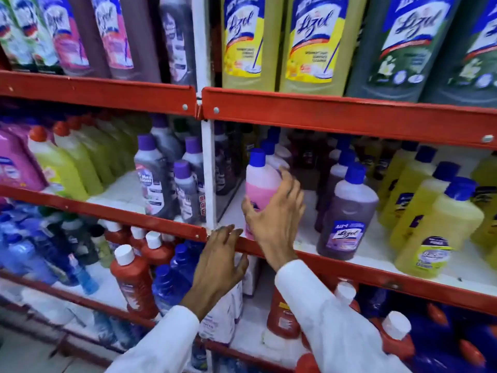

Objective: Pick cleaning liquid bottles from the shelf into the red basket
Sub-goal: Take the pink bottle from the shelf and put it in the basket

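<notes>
Shelf (pixel 349 118) fills my view, red rails, packed with bottles. Middle tier, near the white post (pixel 208 170): the pink bottle (pixel 262 181), blue cap, upright at the front edge. My right hand (pixel 271 214) wraps it, grip closing round its body, thumb on the near side. My left hand (pixel 219 254) rests spread on the rail, holding nothing. I'm at the pick. Next, I reckon: lift clear of the rail, carry to the basket, which I can't see here.
</notes>
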Demonstrator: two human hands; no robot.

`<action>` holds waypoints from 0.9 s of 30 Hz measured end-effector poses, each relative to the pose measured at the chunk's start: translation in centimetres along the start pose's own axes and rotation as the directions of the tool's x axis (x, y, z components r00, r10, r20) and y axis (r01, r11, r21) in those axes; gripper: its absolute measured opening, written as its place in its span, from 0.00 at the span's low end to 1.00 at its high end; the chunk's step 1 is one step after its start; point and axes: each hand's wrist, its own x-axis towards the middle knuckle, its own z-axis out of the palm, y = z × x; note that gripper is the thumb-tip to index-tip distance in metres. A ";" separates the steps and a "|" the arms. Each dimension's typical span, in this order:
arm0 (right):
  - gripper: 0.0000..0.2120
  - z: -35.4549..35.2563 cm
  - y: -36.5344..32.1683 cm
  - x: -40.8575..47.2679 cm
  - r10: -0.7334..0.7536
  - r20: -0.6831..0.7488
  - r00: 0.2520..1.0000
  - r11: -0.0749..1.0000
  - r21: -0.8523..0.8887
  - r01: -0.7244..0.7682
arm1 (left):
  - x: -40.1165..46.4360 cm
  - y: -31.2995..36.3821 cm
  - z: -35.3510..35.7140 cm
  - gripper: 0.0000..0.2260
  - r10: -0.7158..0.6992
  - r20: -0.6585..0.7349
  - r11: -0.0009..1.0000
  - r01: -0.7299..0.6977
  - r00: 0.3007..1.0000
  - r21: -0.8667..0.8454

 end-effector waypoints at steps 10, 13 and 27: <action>0.43 3.8 0.2 1.8 0.269 -0.063 0.961 0.874 0.435 -0.216 | -0.2 -2.1 0.9 0.22 0.095 -0.018 0.995 -0.096 0.995 -0.007; 0.39 1.2 0.7 2.2 0.186 -0.068 0.980 0.804 0.585 -0.112 | 0.1 -2.3 0.9 0.21 0.091 -0.038 0.995 -0.092 0.995 -0.028; 0.34 -8.9 0.4 6.2 -0.503 0.484 0.716 -0.200 0.741 -0.641 | 1.0 -2.1 1.5 0.15 0.055 -0.060 0.996 -0.059 0.997 -0.064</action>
